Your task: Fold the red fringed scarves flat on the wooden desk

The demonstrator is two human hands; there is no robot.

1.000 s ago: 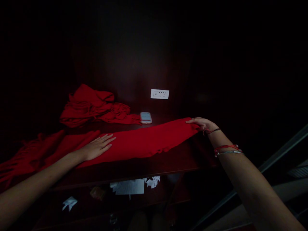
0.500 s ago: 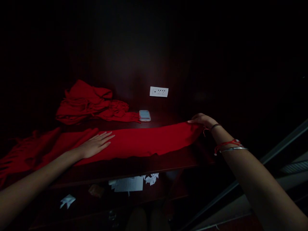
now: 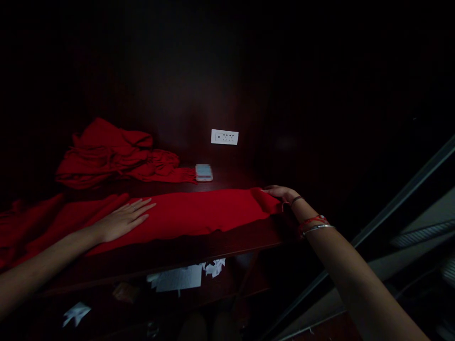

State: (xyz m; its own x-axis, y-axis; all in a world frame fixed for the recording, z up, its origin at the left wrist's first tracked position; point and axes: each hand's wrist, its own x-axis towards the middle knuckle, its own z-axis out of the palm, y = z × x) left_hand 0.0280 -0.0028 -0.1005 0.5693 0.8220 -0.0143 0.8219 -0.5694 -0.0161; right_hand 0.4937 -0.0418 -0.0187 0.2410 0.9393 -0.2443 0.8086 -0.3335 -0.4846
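Observation:
A long red scarf point(image 3: 199, 213) lies stretched across a dark wooden table point(image 3: 220, 244). My left hand point(image 3: 122, 220) rests flat on it, fingers spread, left of the middle. My right hand point(image 3: 282, 193) is closed on the scarf's right end, which is bunched and slightly folded over. The wrist carries red string and metal bracelets. The scarf's left part spreads in loose folds toward the left edge of the view.
A pile of crumpled red cloth point(image 3: 110, 156) sits at the back left. A phone point(image 3: 204, 172) lies beside it, below a white wall socket point(image 3: 224, 137). Papers point(image 3: 177, 278) lie on the shelf under the table. A metal rail point(image 3: 391, 208) slants at right.
My right hand has drawn the scarf's right end leftward and toward me, and the end now bunches up. My left hand stays flat on the scarf. The view shifted slightly right.

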